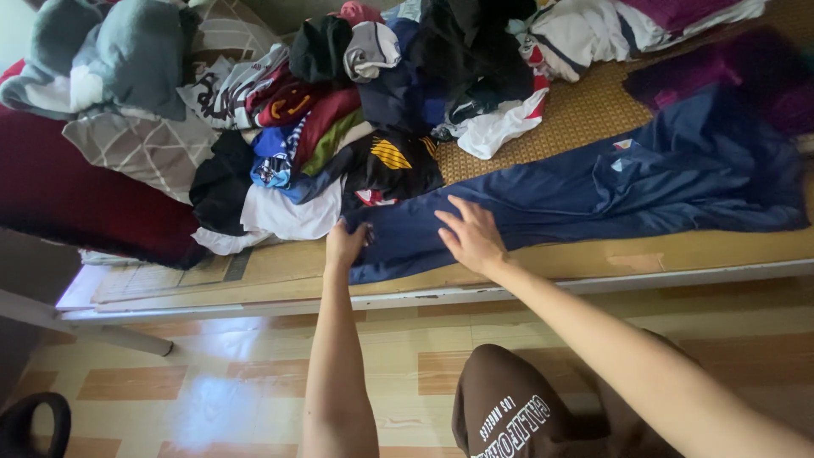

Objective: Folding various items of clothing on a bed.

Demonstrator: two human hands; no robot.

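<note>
Looking down, we see navy trousers (585,191) spread flat and creased across the woven mat (585,110), beside a heap of clothes (339,110). Our left hand (345,244) pinches their near edge; our right hand (471,237) lies open, fingers spread, on the fabric.

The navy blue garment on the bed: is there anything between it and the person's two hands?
Nothing visible. The left hand grips the navy blue garment at its end, and the right hand lies flat on it.

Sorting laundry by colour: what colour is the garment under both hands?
Dark navy blue garment, clearest in the head view.
</note>
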